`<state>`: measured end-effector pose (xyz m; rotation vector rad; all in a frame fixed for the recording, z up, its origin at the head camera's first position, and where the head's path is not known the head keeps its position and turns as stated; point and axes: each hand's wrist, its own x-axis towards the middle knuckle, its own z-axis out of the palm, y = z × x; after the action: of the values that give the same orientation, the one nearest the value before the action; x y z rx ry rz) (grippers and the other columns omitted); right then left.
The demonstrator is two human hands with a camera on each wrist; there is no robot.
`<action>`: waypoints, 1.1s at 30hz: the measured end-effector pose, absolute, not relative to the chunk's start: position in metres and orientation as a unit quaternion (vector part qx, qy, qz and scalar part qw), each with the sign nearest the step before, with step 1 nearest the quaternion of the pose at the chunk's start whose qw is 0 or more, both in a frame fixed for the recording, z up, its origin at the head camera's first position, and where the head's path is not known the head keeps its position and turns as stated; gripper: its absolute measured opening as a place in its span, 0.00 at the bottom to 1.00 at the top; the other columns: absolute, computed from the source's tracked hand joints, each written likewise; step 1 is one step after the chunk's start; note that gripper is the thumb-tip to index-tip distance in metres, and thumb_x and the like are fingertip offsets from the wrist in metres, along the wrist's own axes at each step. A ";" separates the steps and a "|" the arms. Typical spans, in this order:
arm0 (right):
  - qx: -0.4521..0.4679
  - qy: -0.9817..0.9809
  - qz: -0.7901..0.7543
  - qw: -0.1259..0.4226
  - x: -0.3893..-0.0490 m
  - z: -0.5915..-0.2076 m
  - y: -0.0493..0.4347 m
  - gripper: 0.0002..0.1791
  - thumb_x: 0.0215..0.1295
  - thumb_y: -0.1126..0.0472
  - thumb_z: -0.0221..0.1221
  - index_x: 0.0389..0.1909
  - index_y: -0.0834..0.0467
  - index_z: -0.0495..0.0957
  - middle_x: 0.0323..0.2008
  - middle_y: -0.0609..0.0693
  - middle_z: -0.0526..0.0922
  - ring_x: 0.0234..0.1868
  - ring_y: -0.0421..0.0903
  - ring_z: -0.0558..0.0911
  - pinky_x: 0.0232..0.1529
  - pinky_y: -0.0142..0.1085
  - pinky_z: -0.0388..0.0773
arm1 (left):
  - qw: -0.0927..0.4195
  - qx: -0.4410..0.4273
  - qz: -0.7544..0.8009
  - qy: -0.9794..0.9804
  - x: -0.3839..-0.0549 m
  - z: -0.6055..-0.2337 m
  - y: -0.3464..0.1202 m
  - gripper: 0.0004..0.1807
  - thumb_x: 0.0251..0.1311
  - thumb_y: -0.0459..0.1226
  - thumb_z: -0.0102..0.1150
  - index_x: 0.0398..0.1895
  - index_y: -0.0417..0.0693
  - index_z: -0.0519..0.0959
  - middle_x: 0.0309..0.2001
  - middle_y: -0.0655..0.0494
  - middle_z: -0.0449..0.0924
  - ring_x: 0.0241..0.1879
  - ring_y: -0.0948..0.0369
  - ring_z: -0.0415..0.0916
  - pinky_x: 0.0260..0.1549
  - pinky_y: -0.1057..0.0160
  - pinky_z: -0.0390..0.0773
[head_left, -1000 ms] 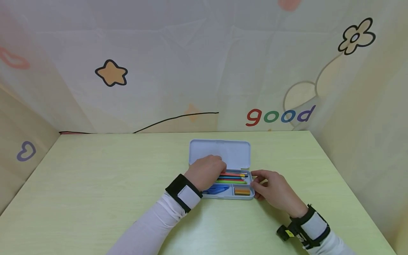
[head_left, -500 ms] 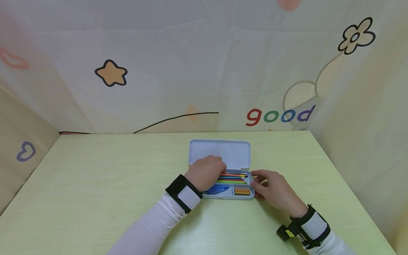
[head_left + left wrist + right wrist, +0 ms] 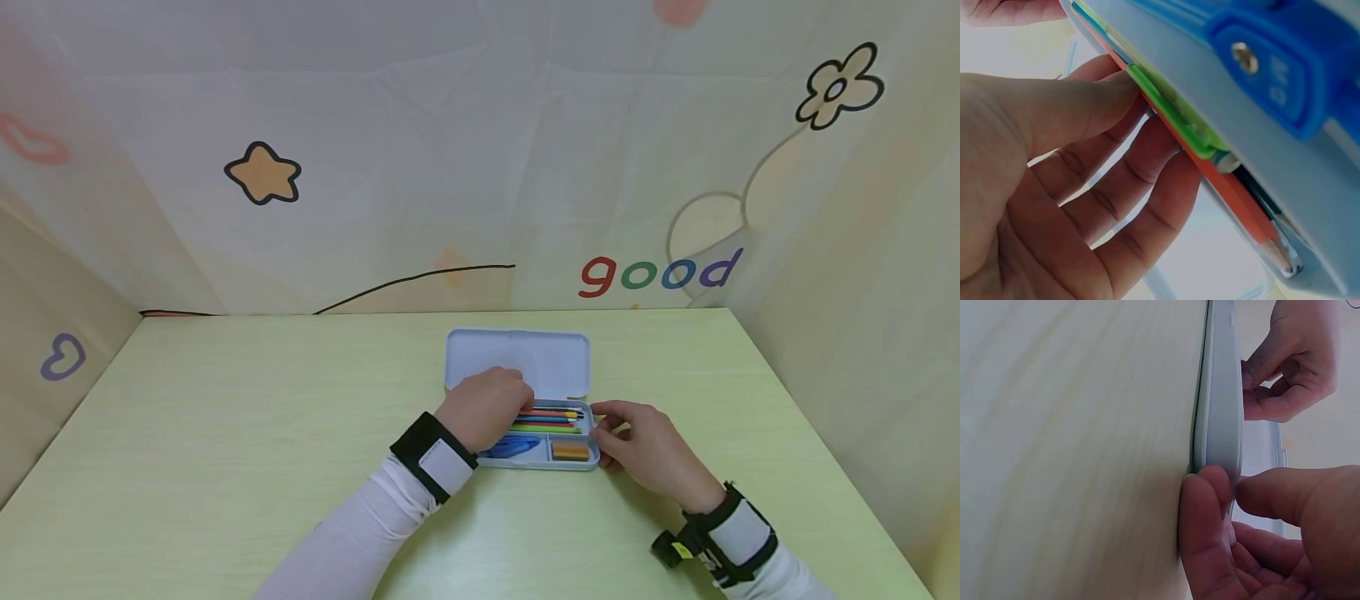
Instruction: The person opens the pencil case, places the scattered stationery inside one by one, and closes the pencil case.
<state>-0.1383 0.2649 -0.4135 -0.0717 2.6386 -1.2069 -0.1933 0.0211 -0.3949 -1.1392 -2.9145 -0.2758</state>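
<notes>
A pale blue pencil case (image 3: 525,466) lies with its lid (image 3: 551,358) folded back. My left hand (image 3: 483,408) reaches into the long pencil compartment. In the left wrist view, its thumb and fingers pinch an orange pencil (image 3: 1229,194) beside a pen with a green clip (image 3: 1172,115); the exact contact is partly hidden. Several coloured pencils and pens (image 3: 551,421) lie side by side there. At the case's right end, my right hand (image 3: 645,446) grips the edge between thumb and fingers, as the right wrist view shows on the case's side wall (image 3: 1222,400).
In the front compartments sit a blue tool (image 3: 513,447) with a screw in its body, its kind unclear, and a striped orange-brown block (image 3: 570,452). The case stands on a light wooden table (image 3: 225,433), with a printed cloth (image 3: 375,167) behind it.
</notes>
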 end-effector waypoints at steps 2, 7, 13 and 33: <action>-0.025 0.903 -0.413 0.119 -0.138 -0.414 0.265 0.23 0.76 0.67 0.62 0.68 0.69 0.74 0.42 0.56 0.80 0.32 0.47 0.84 0.34 0.36 0.86 | -0.001 -0.363 -0.088 -0.928 -0.193 -0.395 0.022 0.05 0.68 0.33 0.71 0.42 0.52 0.91 0.36 0.59 0.84 0.36 0.63 0.75 0.39 0.65 0.82; -0.025 0.903 -0.412 0.119 -0.138 -0.413 0.265 0.24 0.76 0.67 0.62 0.69 0.68 0.74 0.42 0.56 0.80 0.32 0.47 0.84 0.34 0.36 0.86 | -0.002 -0.361 -0.087 -0.929 -0.194 -0.396 0.022 0.05 0.68 0.34 0.71 0.43 0.52 0.91 0.37 0.59 0.84 0.36 0.63 0.76 0.39 0.65 0.82; -0.022 0.904 -0.410 0.120 -0.138 -0.413 0.265 0.24 0.76 0.67 0.63 0.69 0.68 0.74 0.42 0.56 0.81 0.32 0.48 0.84 0.34 0.37 0.86 | -0.002 -0.358 -0.087 -0.930 -0.194 -0.396 0.022 0.05 0.68 0.34 0.72 0.44 0.53 0.91 0.37 0.59 0.84 0.36 0.63 0.76 0.39 0.66 0.82; -0.020 0.906 -0.405 0.119 -0.138 -0.415 0.265 0.24 0.76 0.66 0.63 0.69 0.68 0.74 0.42 0.56 0.80 0.32 0.47 0.84 0.34 0.36 0.86 | -0.017 -0.345 -0.089 -0.934 -0.194 -0.383 0.009 0.13 0.72 0.29 0.64 0.53 0.52 0.89 0.47 0.56 0.86 0.47 0.60 0.81 0.50 0.61 0.83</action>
<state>-0.1381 0.2648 -0.4149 -0.0578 2.6485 -1.1853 -0.1942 0.0085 -0.3830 -1.0943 -2.9667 -0.2840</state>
